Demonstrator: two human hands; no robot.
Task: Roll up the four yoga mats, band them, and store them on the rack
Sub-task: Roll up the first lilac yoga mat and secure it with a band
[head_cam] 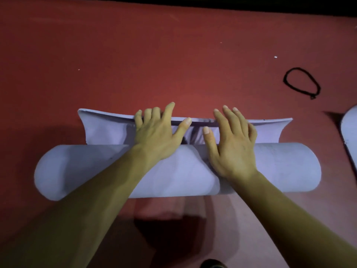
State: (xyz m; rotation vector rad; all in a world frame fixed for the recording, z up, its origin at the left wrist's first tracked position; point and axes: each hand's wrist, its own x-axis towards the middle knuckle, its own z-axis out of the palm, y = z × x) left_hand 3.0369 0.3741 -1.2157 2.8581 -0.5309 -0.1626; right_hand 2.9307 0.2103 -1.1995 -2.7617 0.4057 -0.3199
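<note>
A pale violet yoga mat lies across the red floor, and most of it is rolled into a thick roll that runs from left to right. Only a short free end remains unrolled on the far side of the roll. Its far edge lifts a little from the floor and its two corners curl upward.

The left hand rests on this free end just left of the middle. Its fingers are straight and spread wide, reaching over the far edge, and they hold nothing. The right hand lies just beside it with the palm on the top of the roll; its fingers are also wide and flat and press on the mat without gripping it. Between the two hands the free end is wrinkled.

Beyond the mat the red floor is open up to a dark strip at the top of the view. To the right and farther away, well apart from the roll, a black band lies on the floor as an open loop. At the right edge of the view shows the rounded end of a second mat of the same pale colour, near the right end of the roll but not touching it. At the bottom edge is a small dark shape; I cannot tell what it is.
</note>
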